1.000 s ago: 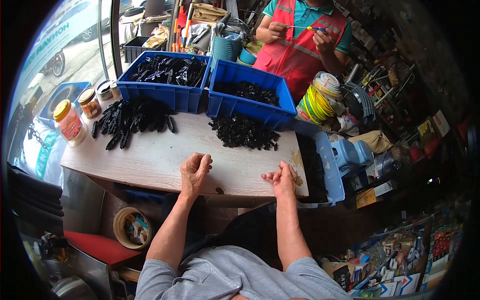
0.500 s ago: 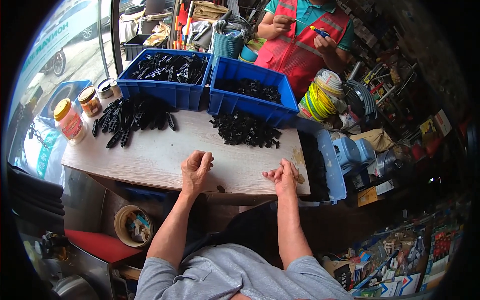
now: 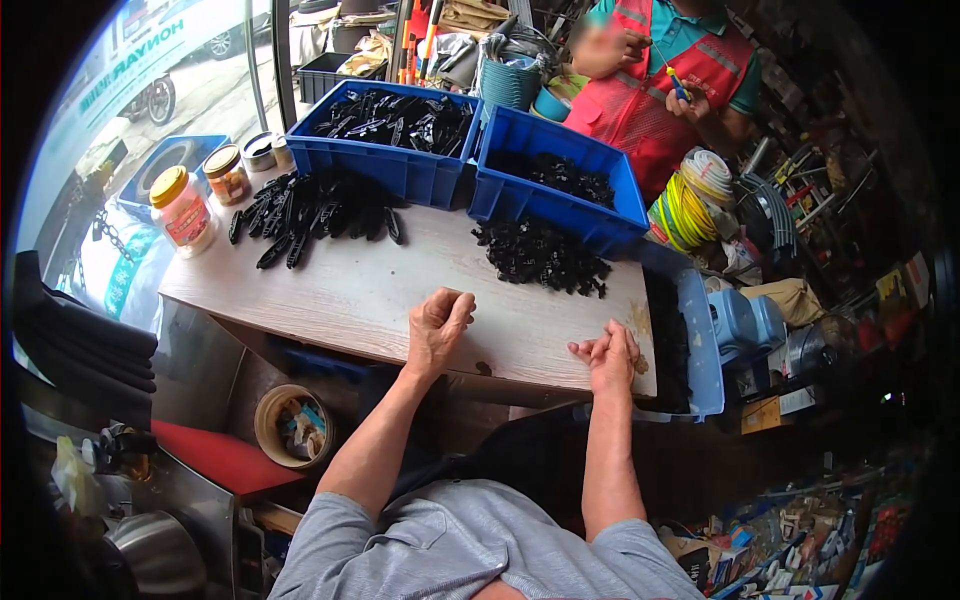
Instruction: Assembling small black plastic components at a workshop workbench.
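Observation:
My left hand [image 3: 438,328] rests near the front edge of the pale wood-topped table [image 3: 350,285], curled into a loose fist with nothing showing in it. Further right, my right hand [image 3: 610,358] lies by the table's right corner, palm inward, its fingers partly bent but apart and holding nothing. Beyond my left hand is a heap of long black plastic pieces [image 3: 310,215]. A pile of small black parts [image 3: 540,258] lies beyond and between my hands. Neither hand touches the heaps.
Two blue crates hold black parts: long pieces in the left crate [image 3: 390,172], small ones in the right crate [image 3: 625,225]. Jars [image 3: 185,212] stand at the far left. A pale blue bin [image 3: 705,345] adjoins the right edge. Across the table, a person in a red vest [image 3: 640,120] holds a yellow-and-blue tool.
The whole scene has shifted rightward in the picture as the view turned. My hands keep their places on the table. The person opposite has moved their hands slightly.

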Action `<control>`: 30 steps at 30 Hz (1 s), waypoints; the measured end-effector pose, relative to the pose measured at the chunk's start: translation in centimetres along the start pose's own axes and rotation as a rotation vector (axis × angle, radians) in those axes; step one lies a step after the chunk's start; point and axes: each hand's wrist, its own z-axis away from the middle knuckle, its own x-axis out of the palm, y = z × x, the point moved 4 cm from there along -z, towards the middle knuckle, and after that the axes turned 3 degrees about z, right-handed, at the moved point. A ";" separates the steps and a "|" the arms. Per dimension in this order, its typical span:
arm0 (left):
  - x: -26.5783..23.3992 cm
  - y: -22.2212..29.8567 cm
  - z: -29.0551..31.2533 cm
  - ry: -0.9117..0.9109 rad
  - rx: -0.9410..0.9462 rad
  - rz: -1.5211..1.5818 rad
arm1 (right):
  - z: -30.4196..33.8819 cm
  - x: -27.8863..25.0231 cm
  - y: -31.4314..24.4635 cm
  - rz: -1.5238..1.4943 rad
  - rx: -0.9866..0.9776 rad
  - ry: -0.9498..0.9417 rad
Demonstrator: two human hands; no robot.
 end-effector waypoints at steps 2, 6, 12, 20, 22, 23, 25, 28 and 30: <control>0.1 0.0 0.1 -0.004 0.003 -0.003 | 0.0 0.0 0.0 -0.003 -0.016 -0.020; 0.0 0.0 -0.1 -0.004 0.006 -0.001 | 0.0 0.0 0.1 -0.010 -0.011 -0.011; 0.0 0.0 -0.1 -0.001 -0.002 -0.006 | 0.0 0.3 0.0 -0.042 -0.017 0.006; 0.1 0.0 0.0 -0.001 -0.004 0.007 | -0.3 -0.3 0.4 -0.011 -0.028 -0.034; 0.0 0.1 0.0 -0.005 0.003 0.015 | -0.3 -0.3 0.3 -0.009 -0.032 -0.038; 0.1 0.2 0.0 -0.005 0.006 0.017 | -0.3 -0.3 0.3 -0.006 -0.032 -0.040; 0.1 0.2 0.0 -0.001 -0.004 -0.005 | -0.2 -0.3 0.3 -0.005 -0.042 -0.045; 0.1 0.1 0.1 0.002 -0.011 0.009 | 0.0 0.2 0.2 -0.019 -0.048 -0.026; 0.0 0.1 0.0 -0.001 -0.002 -0.007 | 0.1 0.2 0.1 -0.033 -0.049 -0.003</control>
